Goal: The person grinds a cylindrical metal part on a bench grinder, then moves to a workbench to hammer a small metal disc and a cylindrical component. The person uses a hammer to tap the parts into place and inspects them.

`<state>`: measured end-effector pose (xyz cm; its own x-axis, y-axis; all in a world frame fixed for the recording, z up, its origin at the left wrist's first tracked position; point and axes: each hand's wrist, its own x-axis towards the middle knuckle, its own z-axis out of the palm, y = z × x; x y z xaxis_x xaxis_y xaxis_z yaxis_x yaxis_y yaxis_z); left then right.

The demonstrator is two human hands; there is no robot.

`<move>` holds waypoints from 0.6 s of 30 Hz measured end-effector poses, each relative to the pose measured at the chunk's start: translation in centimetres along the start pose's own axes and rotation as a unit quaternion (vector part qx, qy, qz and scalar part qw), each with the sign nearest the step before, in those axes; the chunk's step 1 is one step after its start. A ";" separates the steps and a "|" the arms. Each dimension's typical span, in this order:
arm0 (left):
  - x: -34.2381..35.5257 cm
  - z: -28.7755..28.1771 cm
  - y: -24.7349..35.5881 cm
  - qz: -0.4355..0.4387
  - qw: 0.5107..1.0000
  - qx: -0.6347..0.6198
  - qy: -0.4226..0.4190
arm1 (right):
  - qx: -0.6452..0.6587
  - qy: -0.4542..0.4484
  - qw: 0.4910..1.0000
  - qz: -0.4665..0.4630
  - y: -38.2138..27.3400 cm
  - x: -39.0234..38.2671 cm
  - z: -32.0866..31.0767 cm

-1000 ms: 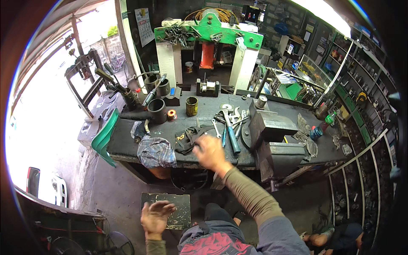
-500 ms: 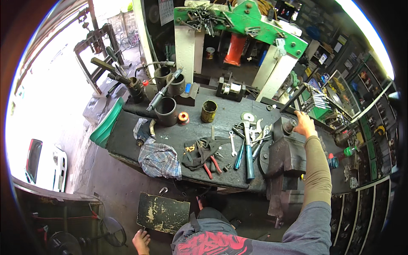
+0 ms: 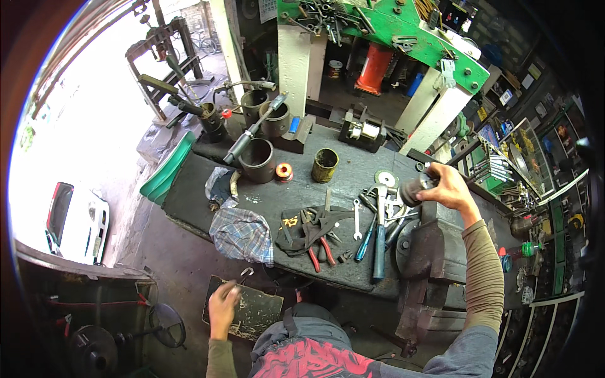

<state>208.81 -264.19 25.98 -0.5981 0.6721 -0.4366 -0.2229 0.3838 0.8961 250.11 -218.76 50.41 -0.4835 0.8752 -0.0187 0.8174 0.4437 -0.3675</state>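
My right hand [image 3: 449,189] grips a dark, round metal cylinder [image 3: 414,191], slightly blurred, held up beside the top of the bench vise [image 3: 432,242]. Just left of it lie a hammer [image 3: 379,242] with a blue handle and other hand tools. My left hand [image 3: 222,307] is low in front of the bench, above a scratched dark board [image 3: 259,315]. Its fingers are closed, and what they hold, if anything, is too small to make out. A pale hook-shaped piece [image 3: 246,273] shows just beyond its fingertips.
On the bench [image 3: 309,195] are a yellowish can [image 3: 325,166], dark metal cylinders [image 3: 257,160], a checked cloth [image 3: 241,236], red-handled pliers [image 3: 320,249] and a wrench [image 3: 357,219]. Behind stands a green and white press frame [image 3: 435,47]. A steering wheel [image 3: 167,326] is at lower left.
My right hand has lifted the metal cylinder off the vise and moved it left. My left hand has come up and to the right, over the board. The whole view has shifted slightly.
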 end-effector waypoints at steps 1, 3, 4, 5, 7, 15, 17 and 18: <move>0.5 2.3 3.1 0.048 0.998 0.008 -0.027 | 0.016 0.006 0.999 -0.032 -2.0 0.3 0.5; 0.2 6.6 8.7 0.131 0.988 0.022 -0.073 | 0.052 -0.008 0.995 -0.087 -7.5 0.5 1.6; -0.4 8.8 11.3 0.164 0.981 0.022 -0.102 | 0.058 -0.025 0.992 -0.109 -10.4 0.1 1.7; -1.3 10.8 14.4 0.210 0.968 0.040 -0.128 | 0.061 -0.044 0.988 -0.135 -12.7 -0.2 2.1; -2.9 13.0 18.6 0.338 0.926 0.116 -0.123 | 0.072 -0.075 0.975 -0.195 -17.6 -1.4 3.0; -8.1 7.8 19.8 0.427 0.901 0.081 0.004 | 0.188 -0.168 0.892 -0.374 -30.6 -7.4 7.3; -9.8 5.2 19.0 0.411 0.908 0.077 0.026 | 0.232 -0.196 0.873 -0.382 -32.7 -8.5 8.1; -10.8 4.2 18.6 0.402 0.912 0.075 0.036 | 0.250 -0.207 0.865 -0.382 -33.7 -9.3 8.4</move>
<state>214.32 -261.66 47.03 -0.5722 0.7328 0.3681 0.4150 -0.1284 0.9007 224.41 -243.45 55.16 -0.9784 0.1732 0.1132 0.0222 0.6316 -0.7749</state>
